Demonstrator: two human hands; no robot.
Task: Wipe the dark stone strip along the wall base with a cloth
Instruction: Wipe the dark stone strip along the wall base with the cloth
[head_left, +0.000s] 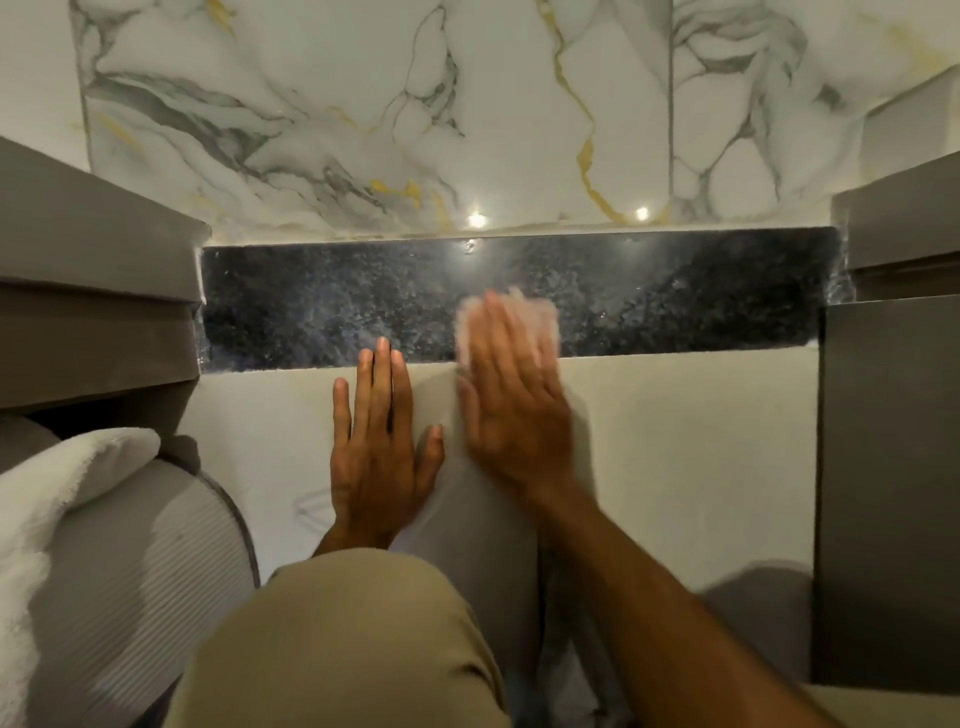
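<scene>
The dark speckled stone strip (311, 306) runs across the wall base, below white marble tiles. My right hand (511, 405) lies flat on a pale cloth (540, 322), pressing it against the strip just right of centre; both are blurred by motion. My left hand (379, 447) rests flat on the pale floor just left of it, fingers spread, fingertips reaching the strip's lower edge, holding nothing.
Grey cabinets flank the strip at left (93, 291) and right (888, 467). A white towel (47, 514) lies over a ribbed grey round object (156, 561) at lower left. My knee in beige trousers (343, 639) fills the bottom centre.
</scene>
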